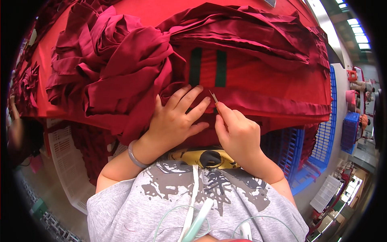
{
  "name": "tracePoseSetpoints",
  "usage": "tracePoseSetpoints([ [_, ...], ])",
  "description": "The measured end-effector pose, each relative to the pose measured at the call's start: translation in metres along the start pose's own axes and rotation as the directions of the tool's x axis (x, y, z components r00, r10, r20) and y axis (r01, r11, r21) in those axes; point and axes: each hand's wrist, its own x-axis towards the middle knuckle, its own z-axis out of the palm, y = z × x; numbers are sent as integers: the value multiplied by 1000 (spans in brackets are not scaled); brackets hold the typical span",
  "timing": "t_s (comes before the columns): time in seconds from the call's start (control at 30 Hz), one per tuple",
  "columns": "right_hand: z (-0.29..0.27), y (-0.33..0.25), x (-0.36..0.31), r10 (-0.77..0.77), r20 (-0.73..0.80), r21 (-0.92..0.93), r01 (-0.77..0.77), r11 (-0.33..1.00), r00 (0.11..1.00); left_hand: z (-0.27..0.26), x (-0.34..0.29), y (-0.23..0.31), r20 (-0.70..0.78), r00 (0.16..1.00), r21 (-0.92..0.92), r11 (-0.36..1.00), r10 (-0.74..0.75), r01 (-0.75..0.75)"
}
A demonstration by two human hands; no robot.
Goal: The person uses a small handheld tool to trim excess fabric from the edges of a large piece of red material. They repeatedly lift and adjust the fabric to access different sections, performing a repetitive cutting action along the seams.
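Observation:
A dark red garment piece with two dark green stripes lies flat in front of me on a red table. My left hand presses flat on the cloth just below the stripes, fingers spread. My right hand pinches a small metal thread snipper, its tip touching the fabric seam beside my left fingertips. A grey bangle sits on my left wrist.
A heap of crumpled dark red fabric fills the table's left side, and folded pieces are stacked at the back. A white plastic crate stands at lower left, blue crates at right. Another person's arm shows at far left.

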Motion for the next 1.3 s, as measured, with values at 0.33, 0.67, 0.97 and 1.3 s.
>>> tracePoseSetpoints([
  [0.33,-10,1,-1,37,-27,73,-35,997,999,6,-2,0,4,999,-32,999,-34,34],
  [0.67,1,20,39,-99,-181,91,117,989,978,4,-3,-1,24,999,-45,998,-41,42],
  [0.97,19,28,62,6,-93,156,8,988,996,1,1,-2,-9,1000,-27,999,24,-25],
  [1.3,13,25,56,-88,36,184,80,980,995,6,-2,-4,-25,1000,-32,999,16,-16],
])
